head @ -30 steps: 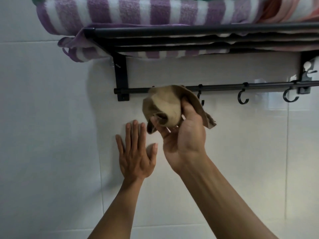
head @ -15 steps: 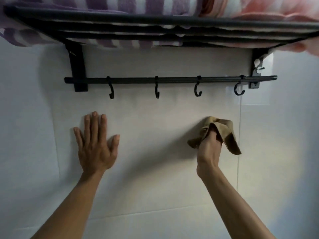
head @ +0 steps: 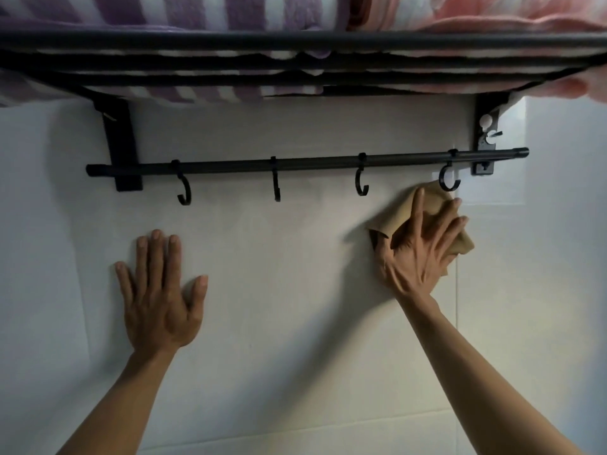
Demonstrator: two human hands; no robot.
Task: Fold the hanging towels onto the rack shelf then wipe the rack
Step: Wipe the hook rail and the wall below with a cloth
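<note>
Folded towels (head: 230, 14) atop black rack (head: 295, 44)

Four black hooks (head: 184, 191) hang from one lower rail (head: 305, 165) — two wall brackets (head: 120, 142) carry the rack. Two folded towels lie above — one purple-striped towel (head: 203, 11), one pink towel (head: 476, 11). One tan cloth (head: 399, 215); two hands.

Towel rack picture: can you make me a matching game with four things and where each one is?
Things:
1. purple striped towel
2. pink towel
3. tan cloth
4. left hand

Places:
A. flat on the wall, holding nothing
B. on the shelf's right side
C. pressed on the wall under the right hand
D. on the shelf's left side

Pairs: 1-D, 2-B, 3-C, 4-A
</note>
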